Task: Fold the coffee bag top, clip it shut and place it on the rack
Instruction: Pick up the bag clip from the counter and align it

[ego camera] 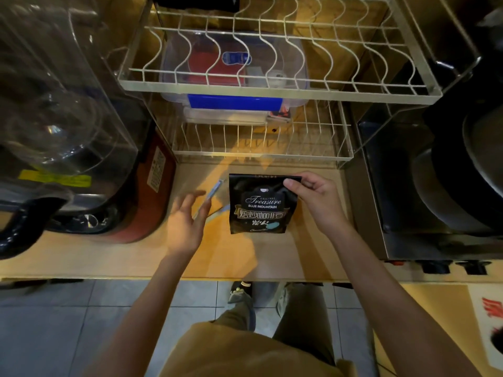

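Observation:
A black coffee bag with white lettering lies flat on the wooden counter, just in front of the wire rack. My right hand pinches the bag's top right corner between thumb and fingers. My left hand hovers with fingers spread to the left of the bag, its fingertips over a long pale blue clip that lies on the counter. The clip's lower part is hidden behind my fingers.
The rack has two wire tiers; a clear plastic box with a blue latch sits on the lower one. A red appliance with a clear jug stands at the left. A steel cooker with a dark pan stands at the right.

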`<state>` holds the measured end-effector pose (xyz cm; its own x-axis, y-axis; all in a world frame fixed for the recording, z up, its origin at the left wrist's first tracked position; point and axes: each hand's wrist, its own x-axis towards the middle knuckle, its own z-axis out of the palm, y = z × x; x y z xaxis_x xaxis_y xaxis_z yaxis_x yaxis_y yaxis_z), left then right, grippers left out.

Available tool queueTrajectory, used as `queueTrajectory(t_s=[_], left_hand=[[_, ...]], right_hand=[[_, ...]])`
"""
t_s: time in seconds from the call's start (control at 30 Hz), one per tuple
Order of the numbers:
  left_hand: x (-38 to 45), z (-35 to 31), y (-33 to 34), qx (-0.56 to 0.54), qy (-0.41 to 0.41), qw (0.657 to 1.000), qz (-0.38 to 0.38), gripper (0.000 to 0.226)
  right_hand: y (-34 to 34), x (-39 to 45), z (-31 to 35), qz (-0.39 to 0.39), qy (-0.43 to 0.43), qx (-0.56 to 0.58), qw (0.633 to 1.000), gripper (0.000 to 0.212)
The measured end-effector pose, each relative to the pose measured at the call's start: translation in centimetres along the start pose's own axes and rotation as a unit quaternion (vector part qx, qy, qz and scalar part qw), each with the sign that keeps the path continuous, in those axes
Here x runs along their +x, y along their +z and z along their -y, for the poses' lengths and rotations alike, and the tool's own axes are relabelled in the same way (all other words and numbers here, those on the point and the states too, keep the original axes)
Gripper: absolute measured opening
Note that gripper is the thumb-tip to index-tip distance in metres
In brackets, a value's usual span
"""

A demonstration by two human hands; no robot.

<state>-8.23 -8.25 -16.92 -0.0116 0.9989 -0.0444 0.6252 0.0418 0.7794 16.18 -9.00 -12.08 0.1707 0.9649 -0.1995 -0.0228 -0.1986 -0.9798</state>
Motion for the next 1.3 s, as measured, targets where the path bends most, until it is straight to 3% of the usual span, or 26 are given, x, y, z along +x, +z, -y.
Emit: queueTrajectory(t_s=[0.13,0.27,0.33,0.4,0.47,0.53,0.6,0.67,0.77,0.87,0.97,1.07,1.17,1.3], left_hand=[[-1.7,4.4,0.6,0.17,0.015,0.985,0.041,0.044],[-2.1,5.8,1.3,0.201,-0.014,0.979,0.036,0.031],[-1.8,6.1,1.5,0.155,0.005,0.988,0.005,0.025],[-1.3,6.0,1.3,0.061,-0.054,0.996,-0.037,0.021],[-0.6,5.4,0.6,-0.108,-0.167,0.978,-0.066,0.019],[-0.4,4.2,-0.5,-0.247,-0.205,0.945,-0.057,0.018],[-0.4,2.5,-1.8,-0.308,-0.184,0.933,-0.032,0.011],[-0.4,0.4,-3.0,-0.31,-0.132,0.941,-0.003,0.011],[0.1,-2.6,-4.3,-0.217,-0.016,0.975,0.05,0.014],[1.0,-4.1,-4.8,-0.14,0.071,0.982,0.106,0.018],[1.6,-4.9,-4.6,-0.125,0.074,0.981,0.129,0.023],[1.9,-5.4,-3.6,-0.218,0.052,0.96,0.171,0.033],[1.9,-5.5,-2.6,-0.229,0.035,0.955,0.187,0.039],[1.6,-5.8,-1.5,-0.244,0.025,0.952,0.18,0.039]], right_hand=[[0.3,0.1,0.1,0.001,0.003,-0.013,1.0,0.007],[0.3,0.0,0.1,0.01,0.009,-0.003,1.0,0.009],[0.4,-0.1,0.0,0.013,0.012,-0.004,1.0,0.01],[0.5,-0.2,-0.1,0.01,0.012,-0.002,1.0,0.01],[0.6,-0.2,-0.1,0.01,0.013,0.002,1.0,0.009],[0.7,-0.3,-0.1,0.013,0.017,0.005,1.0,0.009],[0.7,-0.3,0.0,0.015,0.022,0.008,1.0,0.008],[0.7,-0.3,0.0,0.009,0.025,0.009,1.0,0.007],[0.8,-0.3,0.0,0.007,0.025,0.011,1.0,0.007],[0.7,-0.4,-0.1,0.007,0.025,0.014,1.0,0.009],[0.7,-0.5,-0.1,0.012,0.024,0.001,1.0,0.011],[0.8,-0.5,0.3,0.028,0.023,0.007,0.999,0.013],[0.7,-0.4,0.4,0.023,0.024,-0.011,0.999,0.009],[0.4,-0.1,0.5,-0.019,-0.01,-0.145,0.989,0.011]])
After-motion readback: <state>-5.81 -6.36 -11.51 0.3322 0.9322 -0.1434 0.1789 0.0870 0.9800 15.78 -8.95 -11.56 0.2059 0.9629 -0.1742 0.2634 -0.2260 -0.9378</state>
